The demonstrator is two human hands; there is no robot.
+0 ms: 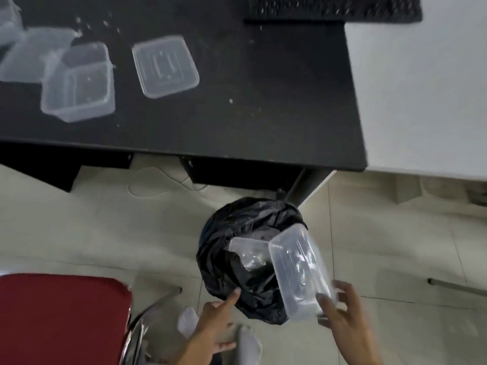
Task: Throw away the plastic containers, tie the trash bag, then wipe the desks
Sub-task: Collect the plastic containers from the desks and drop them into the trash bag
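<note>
You're mid-disposal: your right hand point(342, 309) seems, through blur, to grip a clear rectangular plastic container point(297, 270) above the black trash bag point(224, 264), your left hand point(218, 317) open beside its rim; next, let go inside.

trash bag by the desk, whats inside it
One clear container lies in the trash bag; the right hand holds a second container over its rim. Anything deeper is hidden by dark folds.

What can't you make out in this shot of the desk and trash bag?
All head view:
- Containers at the desk's left edge: cropped by the frame, blurred, uncountable.
- Trash bag contents: hidden by its folds and the tilted container.
- Right hand: motion blur hides whether it grips that container.
</note>
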